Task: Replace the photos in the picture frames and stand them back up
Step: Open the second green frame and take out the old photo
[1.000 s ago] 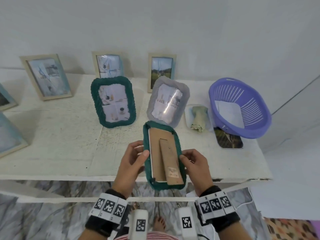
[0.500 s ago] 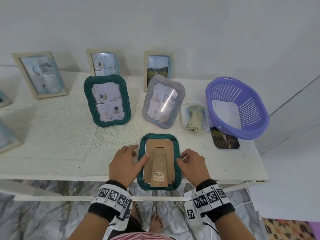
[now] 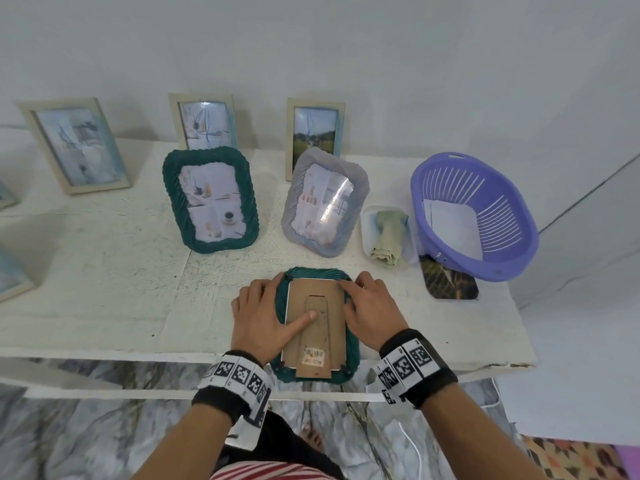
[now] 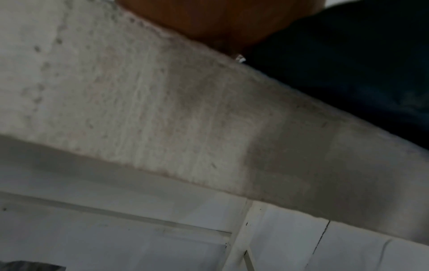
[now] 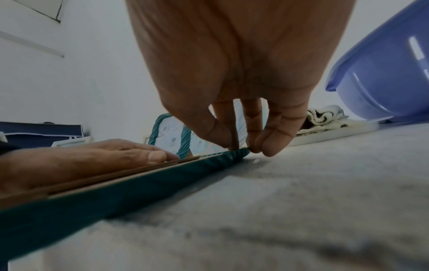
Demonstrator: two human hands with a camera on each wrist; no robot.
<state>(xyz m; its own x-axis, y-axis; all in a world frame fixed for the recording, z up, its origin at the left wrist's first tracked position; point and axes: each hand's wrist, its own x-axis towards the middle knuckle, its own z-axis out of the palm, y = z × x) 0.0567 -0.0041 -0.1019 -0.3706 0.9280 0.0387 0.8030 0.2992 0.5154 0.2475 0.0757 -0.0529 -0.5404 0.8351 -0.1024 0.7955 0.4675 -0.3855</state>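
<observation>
A dark green frame [image 3: 351, 363] lies face down at the table's front edge, brown backing [image 3: 313, 294] and folded stand [image 3: 317, 341] facing up. My left hand [image 3: 259, 317] lies flat on its left rim, thumb pressing on the stand. My right hand [image 3: 370, 306] sits at the far right corner, fingers curled down onto the rim. The right wrist view shows the frame's rim [image 5: 139, 194], my right fingertips [image 5: 262, 146] bunched on that corner, and my left hand [image 5: 81, 159] flat on the backing. The left wrist view shows only table top [image 4: 162, 110] and dark rim [image 4: 348, 64].
Behind stand a green frame [image 3: 211, 199] and a grey frame [image 3: 323, 202], with wooden frames [image 3: 313, 133] along the wall. At the right are a folded cloth on a small tray [image 3: 388, 237], a purple basket [image 3: 474, 216] and a loose photo [image 3: 448, 282].
The green frame, held tilted between both hands a second ago, now lies flat on the table. My left thumb has moved onto the stand and my right hand to the far corner.
</observation>
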